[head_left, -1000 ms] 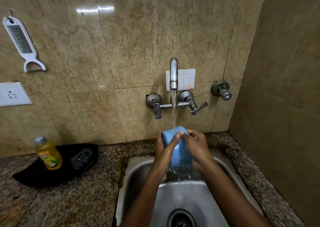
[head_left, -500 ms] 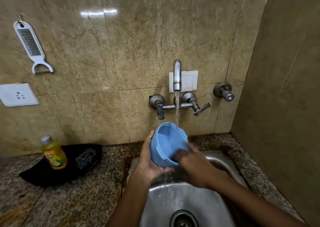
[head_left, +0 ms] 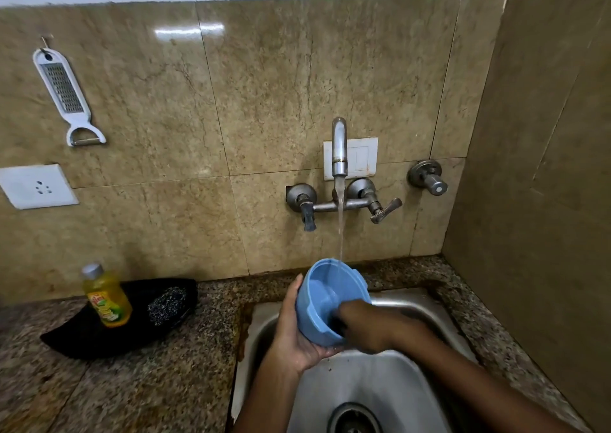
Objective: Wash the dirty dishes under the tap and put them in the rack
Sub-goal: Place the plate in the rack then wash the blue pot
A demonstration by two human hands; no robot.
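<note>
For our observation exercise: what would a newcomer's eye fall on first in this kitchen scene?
First the blue bowl, tilted over the steel sink under water running from the tap; the left hand cups it while the right hand reaches inside. Next, the yellow soap bottle on the left counter.

1. The bowl [head_left: 325,295], at the centre, looks like smooth blue plastic, wet inside.
2. The sink [head_left: 380,386], at 6 o'clock, is brushed steel with a dull sheen.
3. The tap [head_left: 339,146], just above the centre, is grey metal, worn and spotted near the spout.
4. The wall tiles [head_left: 264,85], at 12 o'clock, are glossy beige stone with fine veins.
5. The counter [head_left: 115,389], at 8 o'clock, is speckled granite, polished.
6. The soap bottle [head_left: 105,298], at 9 o'clock, is clear plastic with a metallic grey cap.
7. The grater [head_left: 64,93], at 10 o'clock, has a white plastic frame and a perforated metal face.
8. The scrubber [head_left: 167,305], beside the bottle, looks rough and wiry.
</note>
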